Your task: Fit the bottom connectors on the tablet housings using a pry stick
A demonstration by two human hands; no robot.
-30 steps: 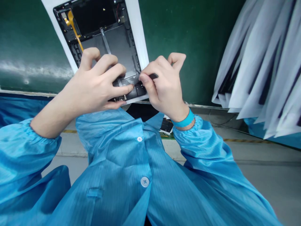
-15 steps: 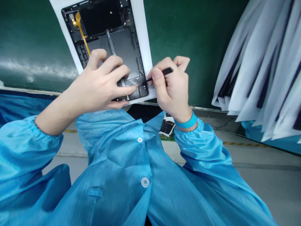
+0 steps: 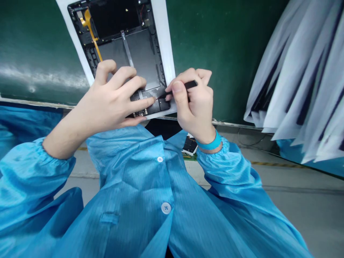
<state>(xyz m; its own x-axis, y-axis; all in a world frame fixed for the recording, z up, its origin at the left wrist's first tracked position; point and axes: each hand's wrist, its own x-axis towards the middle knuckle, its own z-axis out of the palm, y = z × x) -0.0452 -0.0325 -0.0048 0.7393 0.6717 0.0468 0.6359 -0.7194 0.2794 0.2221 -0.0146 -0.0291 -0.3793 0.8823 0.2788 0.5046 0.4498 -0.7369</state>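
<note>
Two bare hands are working over an opened tablet chassis (image 3: pixel 126 53), which is lying on a white sheet (image 3: pixel 164 43) on a green tabletop (image 3: pixel 215 61), far from the person's chest; the left hand (image 3: pixel 107 98) is spreading its fingers (image 3: pixel 120 77) over the chassis's near end, its index fingertip reaching toward a black component (image 3: pixel 162 104); the right hand (image 3: pixel 192 105) is pinching a slim black pointed tool (image 3: pixel 186 85), possibly tweezers, between thumb and index finger, with its other fingers curling behind; the tool's fine tip is meeting the black component just beside the left index fingertip; compared with half a second ago, that tip is sitting further left, closing the gap between the two hands; an orange flex cable (image 3: pixel 90 30) is running along the chassis's far left, a metal strip (image 3: pixel 127 48) is crossing its dark plate, and a small circuit board (image 3: pixel 140 113) is showing at its near edge; a blue wristband (image 3: pixel 211 145) is circling the right wrist, above the cuff of a blue smock (image 3: pixel 134 179); pale hanging sheets (image 3: pixel 295 82) are draping at far right.
</note>
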